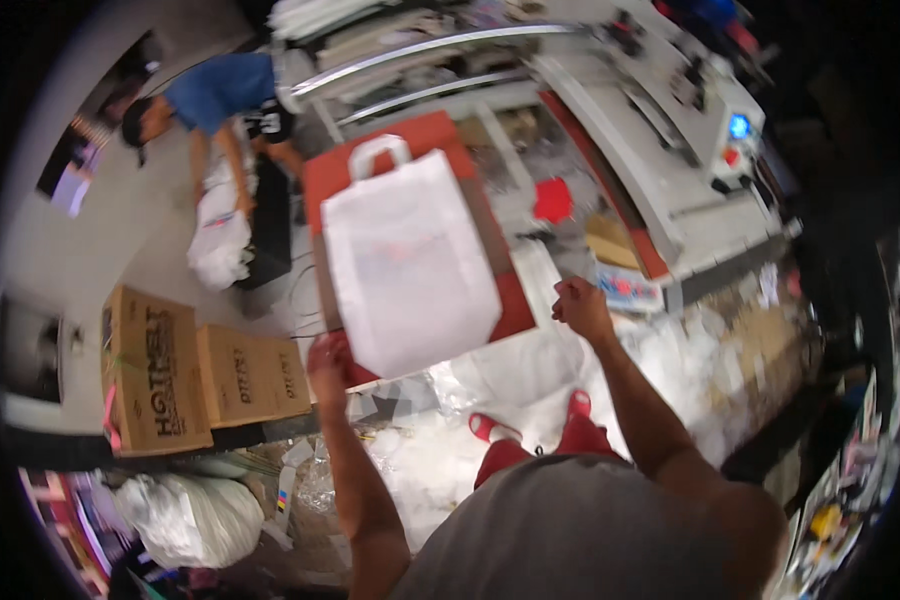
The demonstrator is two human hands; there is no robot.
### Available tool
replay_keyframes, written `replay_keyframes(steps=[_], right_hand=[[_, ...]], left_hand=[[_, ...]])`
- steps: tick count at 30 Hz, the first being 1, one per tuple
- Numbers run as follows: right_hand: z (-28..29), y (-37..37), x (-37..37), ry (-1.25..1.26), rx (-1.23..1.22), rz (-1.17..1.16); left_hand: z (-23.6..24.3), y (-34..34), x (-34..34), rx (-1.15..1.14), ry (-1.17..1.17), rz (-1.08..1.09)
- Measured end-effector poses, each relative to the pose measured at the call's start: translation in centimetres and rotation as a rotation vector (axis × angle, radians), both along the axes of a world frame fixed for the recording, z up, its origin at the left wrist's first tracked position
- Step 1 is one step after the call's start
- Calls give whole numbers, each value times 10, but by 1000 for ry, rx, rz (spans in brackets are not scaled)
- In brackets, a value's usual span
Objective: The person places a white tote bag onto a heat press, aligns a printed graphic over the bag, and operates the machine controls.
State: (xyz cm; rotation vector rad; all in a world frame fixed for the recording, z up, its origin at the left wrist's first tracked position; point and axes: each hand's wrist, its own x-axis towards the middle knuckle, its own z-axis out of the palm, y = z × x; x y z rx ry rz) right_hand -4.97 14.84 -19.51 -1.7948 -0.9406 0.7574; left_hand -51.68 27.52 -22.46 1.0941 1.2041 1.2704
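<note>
A white tote bag [407, 275] with a loop handle lies on the red pad [430, 132] of a press, the handle end away from me. A faint reddish and blue print shows through the blur on the bag's upper half. Beside the pad's near left corner is my left hand [328, 365], close to the bag's lower edge; its fingers are smeared, so I cannot tell whether it touches the bag. My right hand [582, 308] hovers off the pad's right side, apart from the bag, with fingers curled in and nothing visible in them.
At right stands the press's raised upper plate [610, 180] with a lit control panel [738, 126]. Brown cartons [160, 370] stand at left, above a stuffed white sack [195, 520]. Another person [225, 95] bends over white bags [222, 235] at far left. Plastic scraps [710, 380] litter the floor.
</note>
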Motion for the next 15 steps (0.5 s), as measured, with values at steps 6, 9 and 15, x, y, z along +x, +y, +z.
replay_keyframes(steps=[6,9,15], right_hand=[[-105,-151,172,-467,-376,-154],[-156,-173,245,-521,-404,-194],[-271,-125,375,-694,-411,-201]], left_hand=[[-85,-128,-75,-457,-55,351],[-162,-249,-81,-706,310,-111],[-186,-511,3,-1215,624,-786]])
